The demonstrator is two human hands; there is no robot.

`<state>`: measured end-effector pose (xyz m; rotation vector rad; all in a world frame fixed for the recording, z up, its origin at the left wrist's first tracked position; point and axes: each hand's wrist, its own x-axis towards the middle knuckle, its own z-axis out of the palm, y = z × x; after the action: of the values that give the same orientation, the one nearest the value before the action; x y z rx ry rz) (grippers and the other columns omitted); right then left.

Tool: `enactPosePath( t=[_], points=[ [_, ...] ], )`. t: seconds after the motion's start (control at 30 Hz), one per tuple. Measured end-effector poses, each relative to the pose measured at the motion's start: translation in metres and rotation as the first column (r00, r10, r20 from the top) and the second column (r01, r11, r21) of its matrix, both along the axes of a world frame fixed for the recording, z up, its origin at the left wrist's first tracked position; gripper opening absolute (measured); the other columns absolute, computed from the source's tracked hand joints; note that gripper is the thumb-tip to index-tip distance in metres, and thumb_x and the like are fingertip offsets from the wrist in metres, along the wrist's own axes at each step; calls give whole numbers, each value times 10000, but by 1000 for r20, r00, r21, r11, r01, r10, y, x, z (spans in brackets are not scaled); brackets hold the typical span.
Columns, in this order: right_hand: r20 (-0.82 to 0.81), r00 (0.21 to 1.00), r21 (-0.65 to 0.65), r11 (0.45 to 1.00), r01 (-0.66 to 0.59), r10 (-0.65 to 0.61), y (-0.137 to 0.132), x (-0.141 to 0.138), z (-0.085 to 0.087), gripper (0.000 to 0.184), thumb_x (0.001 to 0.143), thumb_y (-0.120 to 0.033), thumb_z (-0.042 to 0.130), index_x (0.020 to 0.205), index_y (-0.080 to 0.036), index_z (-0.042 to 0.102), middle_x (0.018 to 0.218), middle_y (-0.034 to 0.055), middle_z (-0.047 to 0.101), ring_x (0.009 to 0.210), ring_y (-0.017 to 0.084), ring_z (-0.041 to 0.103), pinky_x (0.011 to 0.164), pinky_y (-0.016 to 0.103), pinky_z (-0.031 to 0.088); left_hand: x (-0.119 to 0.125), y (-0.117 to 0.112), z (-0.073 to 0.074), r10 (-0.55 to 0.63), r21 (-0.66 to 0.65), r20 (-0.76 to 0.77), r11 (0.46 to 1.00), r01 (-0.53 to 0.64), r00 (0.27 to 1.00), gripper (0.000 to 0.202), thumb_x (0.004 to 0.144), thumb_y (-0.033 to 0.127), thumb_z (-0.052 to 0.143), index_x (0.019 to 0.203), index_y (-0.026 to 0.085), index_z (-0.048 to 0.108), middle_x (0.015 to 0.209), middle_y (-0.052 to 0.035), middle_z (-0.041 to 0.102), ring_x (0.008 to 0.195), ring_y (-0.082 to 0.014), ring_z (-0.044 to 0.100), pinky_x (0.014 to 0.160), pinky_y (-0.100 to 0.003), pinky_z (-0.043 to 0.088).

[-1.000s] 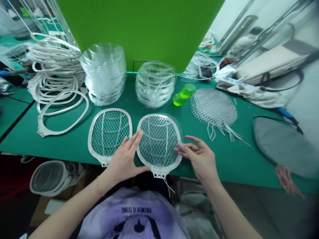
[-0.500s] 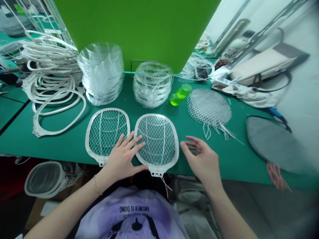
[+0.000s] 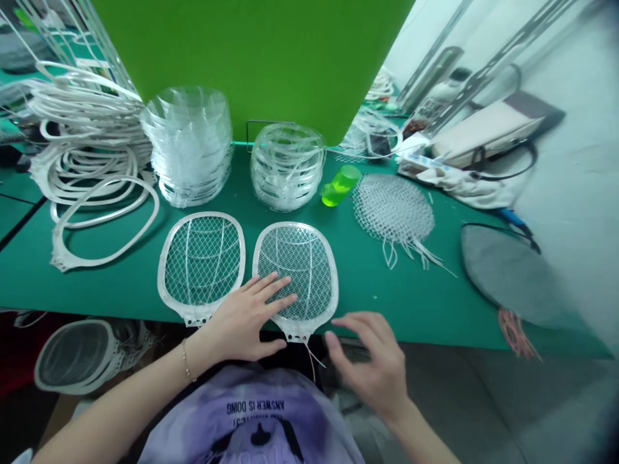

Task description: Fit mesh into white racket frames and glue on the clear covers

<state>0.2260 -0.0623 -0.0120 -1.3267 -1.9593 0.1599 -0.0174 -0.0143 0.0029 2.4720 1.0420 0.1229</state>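
At near edge of desk (image 3: 411, 303), mesh racket head (image 3: 305, 267) lies partly under flat, spread L hand (image 3: 245, 322), R hand (image 3: 373, 361) empty, fingers parted, nr wire leads (image 3: 314, 355); rec light, even pressure w/o shifting head.

Workshop, green workbench (image 3: 411, 296), stacked white frames (image 3: 87, 106), piled mesh (image 3: 394, 206)
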Motion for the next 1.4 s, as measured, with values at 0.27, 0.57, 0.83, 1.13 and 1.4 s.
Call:
enactPosePath(
  t=[0.27,0.57,0.83,1.13,1.4],
  points=[
    [-33,999,-127,992,-16,12,-42,-29,-10,124,913,-101,597,954,-215,626,804,31,669,712,167,620,661,304,524,14,6,1,-30,60,52,998,27,998,425,1010,401,465,1335,160,595,1513,-86,508,1421,-267,441,1185,-435,344],
    [75,993,-2,996,-91,91,-39,-50,-8,202,919,-31,531,927,-187,660,791,60,689,709,182,624,631,312,553,30,19,10,41,44,6,998,-41,999,488,828,477,716,1220,202,623,1244,-71,650,1113,-280,595,876,-394,565],
    [184,978,152,980,-129,100,-45,-37,-37,186,907,-32,577,939,-165,702,855,83,744,777,206,680,683,337,582,31,19,13,35,11,-15,999,-35,999,540,787,390,730,1273,203,586,1233,-60,634,1111,-279,569,797,-375,572],
    [123,961,105,960,-261,248,-41,-36,-38,197,918,-8,538,995,-96,697,993,141,740,924,226,686,814,363,612,36,22,17,37,-34,-38,999,-38,999,551,757,366,733,1253,193,565,1229,-50,617,1107,-272,542,795,-367,560],
    [273,918,142,932,-334,287,-39,-36,-37,236,933,-5,487,934,-76,712,940,168,745,891,224,692,796,357,616,40,22,19,54,-70,-67,996,-59,996,489,771,310,715,1213,198,540,1236,-54,599,1114,-268,524,721,-341,555]
  ],
)
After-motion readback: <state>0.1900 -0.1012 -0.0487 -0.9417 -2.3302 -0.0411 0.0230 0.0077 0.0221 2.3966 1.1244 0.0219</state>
